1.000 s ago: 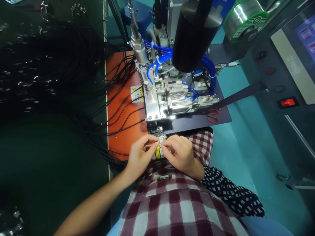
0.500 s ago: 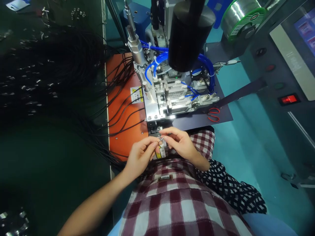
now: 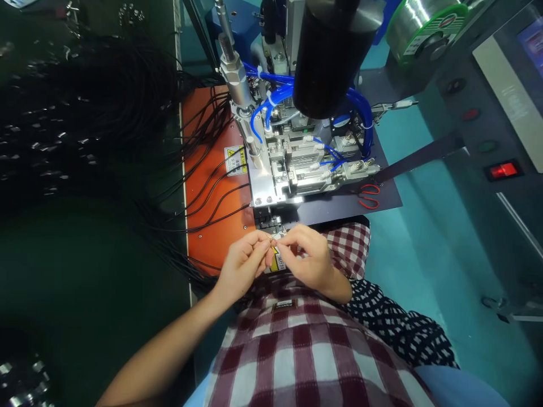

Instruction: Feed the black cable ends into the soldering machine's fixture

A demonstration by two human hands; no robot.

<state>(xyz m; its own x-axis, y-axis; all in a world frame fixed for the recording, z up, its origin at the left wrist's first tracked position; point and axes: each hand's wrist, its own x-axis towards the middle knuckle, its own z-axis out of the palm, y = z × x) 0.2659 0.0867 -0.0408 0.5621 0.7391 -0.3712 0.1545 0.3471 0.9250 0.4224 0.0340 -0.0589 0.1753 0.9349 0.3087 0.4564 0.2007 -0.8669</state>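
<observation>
- Head view: thin wire-like piece [image 3: 274, 239] sits between my fingertips, just below frame centre; mostly hidden, exact shape can't tell.
- Left grip [image 3: 241, 257], 8 o'clock of the piece: narrow thumb-and-finger pinch, holding it.
- Right grip [image 3: 311, 257], 4 o'clock: narrow pinch too, holding the piece close beside the left fingertips.
- Handling, my guess: very light, bendy, slips or rolls easily, fine end easily kinked or frayed.
- Best hold, I'd say: fingertip pinch near the end, gentle pressure, other pinch just beside it.
- Machine [image 3: 305, 175] at 1 o'clock, red-handled tool [image 3: 369, 196] at 2 o'clock.
- Yellow label [image 3: 276, 261] at 6 o'clock, below my fingertips.
- Black cables [image 3: 106, 113] at 10 o'clock, piled on the dark worktop [image 3: 85, 282].
</observation>
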